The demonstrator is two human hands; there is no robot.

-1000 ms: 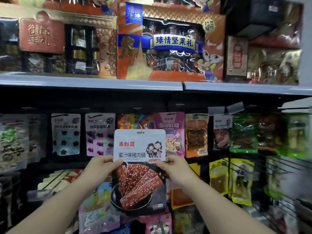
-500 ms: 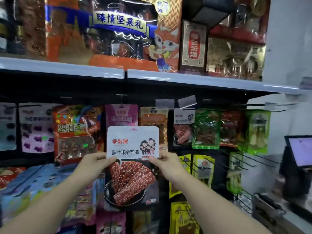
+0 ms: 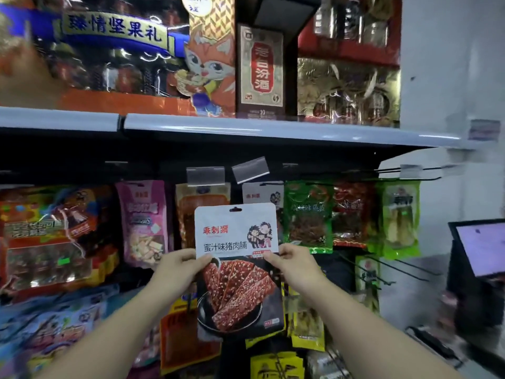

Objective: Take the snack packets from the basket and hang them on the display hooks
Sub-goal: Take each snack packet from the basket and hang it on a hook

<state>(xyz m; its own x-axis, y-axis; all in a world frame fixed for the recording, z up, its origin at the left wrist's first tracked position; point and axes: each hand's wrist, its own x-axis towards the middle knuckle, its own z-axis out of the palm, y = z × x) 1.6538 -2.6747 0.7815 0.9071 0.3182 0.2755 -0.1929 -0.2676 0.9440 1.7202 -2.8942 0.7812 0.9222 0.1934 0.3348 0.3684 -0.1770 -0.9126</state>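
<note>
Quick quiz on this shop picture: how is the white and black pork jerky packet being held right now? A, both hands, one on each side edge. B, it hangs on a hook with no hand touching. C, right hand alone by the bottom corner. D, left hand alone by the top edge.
A: the left hand pinches the left edge of the pork jerky packet and the right hand pinches its right edge, holding it upright before the hanging snacks.

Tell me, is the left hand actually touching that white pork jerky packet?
Touching. The head view shows the left hand pinching the jerky packet at its left edge, thumb lying on the front.
</note>
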